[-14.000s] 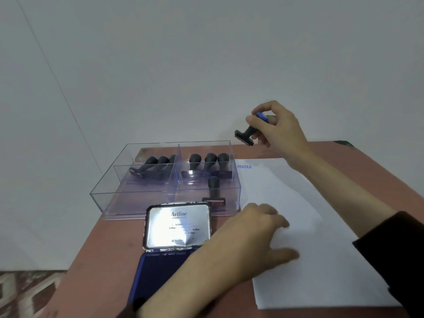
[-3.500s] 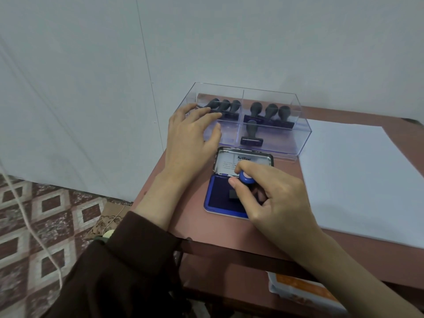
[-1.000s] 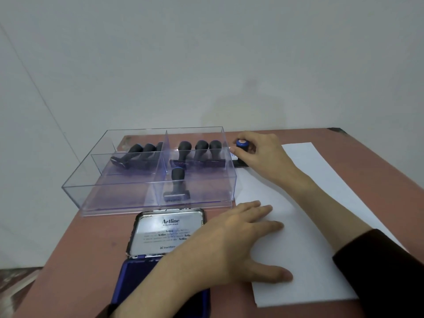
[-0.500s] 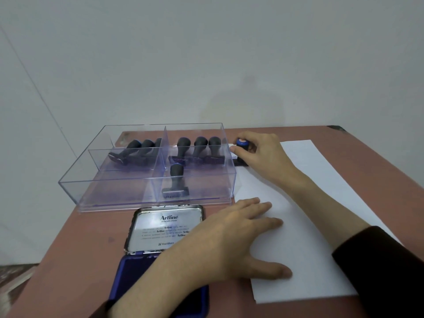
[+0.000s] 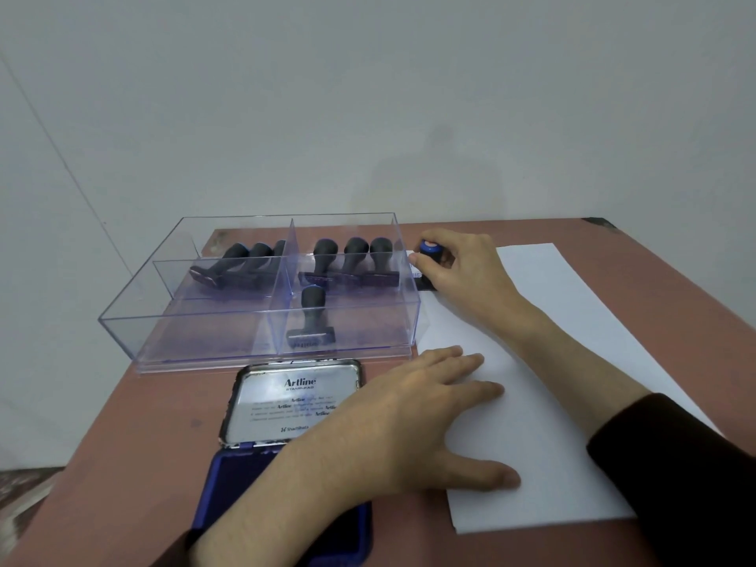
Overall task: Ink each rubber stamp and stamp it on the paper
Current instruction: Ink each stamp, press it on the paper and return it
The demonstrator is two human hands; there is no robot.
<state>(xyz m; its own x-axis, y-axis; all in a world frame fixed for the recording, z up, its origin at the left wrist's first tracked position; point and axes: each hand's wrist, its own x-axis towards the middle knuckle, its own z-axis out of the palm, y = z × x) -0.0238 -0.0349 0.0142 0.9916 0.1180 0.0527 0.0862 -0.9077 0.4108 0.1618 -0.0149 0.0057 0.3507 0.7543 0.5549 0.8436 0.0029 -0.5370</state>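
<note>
My right hand (image 5: 466, 268) grips a blue-capped rubber stamp (image 5: 428, 251) and holds it upright, base down, on the far left corner of the white paper (image 5: 572, 362). My left hand (image 5: 413, 419) lies flat with spread fingers on the paper's near left part. The open blue ink pad (image 5: 253, 489) lies at the near left, its silver Artline lid (image 5: 292, 403) folded back; my left forearm covers part of it. Several dark stamps (image 5: 352, 259) stand or lie in the clear plastic box (image 5: 262, 333).
The clear box has compartments: leaning stamps (image 5: 237, 266) at the back left, one stamp (image 5: 311, 317) upright in the front right section. The reddish-brown table (image 5: 143, 444) ends at a white wall behind; its right edge runs past the paper.
Over the last second both hands stay where they were, the stamp kept down on the paper's corner. Before that my right hand pressed the stamp on the ink pad, then carried it here.
</note>
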